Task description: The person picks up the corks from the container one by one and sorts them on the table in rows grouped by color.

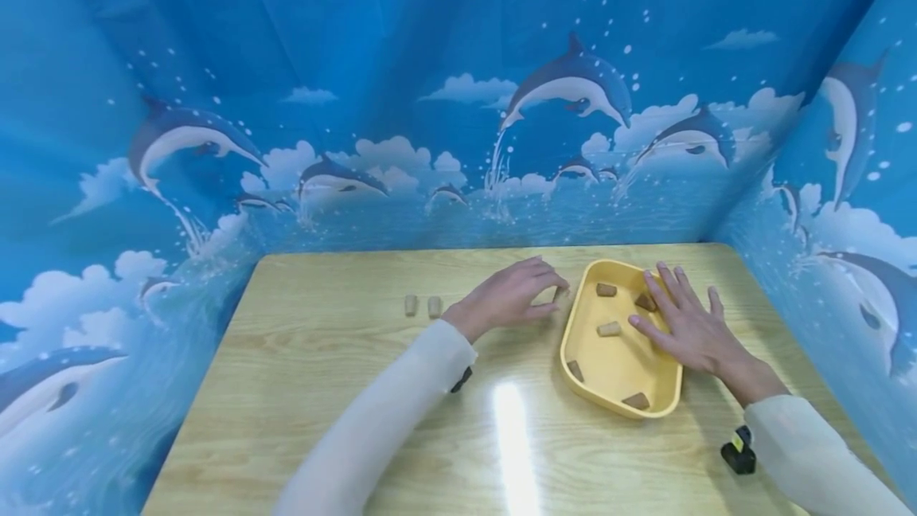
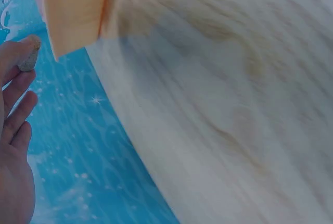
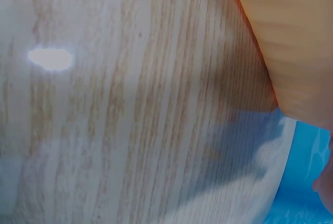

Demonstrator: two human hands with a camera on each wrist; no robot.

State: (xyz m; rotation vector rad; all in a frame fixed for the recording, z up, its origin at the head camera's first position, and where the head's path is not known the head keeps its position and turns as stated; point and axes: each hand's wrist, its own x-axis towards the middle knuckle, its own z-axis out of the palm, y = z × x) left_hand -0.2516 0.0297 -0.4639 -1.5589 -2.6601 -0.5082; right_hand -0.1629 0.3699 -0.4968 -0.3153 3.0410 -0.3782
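My left hand [image 1: 512, 297] is just left of a yellow tray [image 1: 618, 365], its thumb and finger pinching a small cork [image 2: 29, 60] that shows best in the left wrist view. Inside the tray lie several tapered brown corks, among them a pale one [image 1: 609, 329] near the middle and darker ones at the back left [image 1: 606, 290] and front [image 1: 636, 400]. Fingers spread, my right hand [image 1: 695, 333] reaches over the tray's right rim and partly covers that side. In the right wrist view only a sliver of the hand shows at the right edge.
Two more corks, one on the left [image 1: 411, 305] and one beside it [image 1: 435, 306], stand on the wooden table [image 1: 322, 388] left of my left wrist. A blue dolphin-print curtain [image 1: 430, 102] hangs behind the table's back edge and on both sides.
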